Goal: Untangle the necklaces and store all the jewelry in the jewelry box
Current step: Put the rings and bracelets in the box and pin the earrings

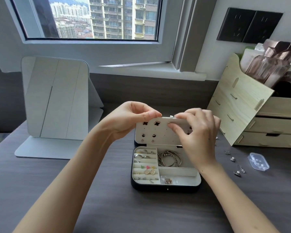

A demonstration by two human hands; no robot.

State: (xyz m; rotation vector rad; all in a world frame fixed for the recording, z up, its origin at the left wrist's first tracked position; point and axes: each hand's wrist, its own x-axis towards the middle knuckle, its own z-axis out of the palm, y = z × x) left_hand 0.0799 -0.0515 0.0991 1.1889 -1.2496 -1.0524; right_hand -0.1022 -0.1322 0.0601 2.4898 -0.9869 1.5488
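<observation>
Left hand (129, 121) pinches earring panel (158, 132) at 11 o'clock; right hand (196, 132) grips it at 1 o'clock; uneven pull may tip jewelry box (166, 188), spilling stored pieces.

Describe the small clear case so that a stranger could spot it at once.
Find the pale wooden organizer on the right. On the dark table just in front of it lies the clear case, right of some loose earrings. It alone is transparent plastic, flat with rounded corners.

Likely a home dressing table: mirror (55, 98), cosmetics organizer (252, 105), high-rise window (91, 19).
</observation>
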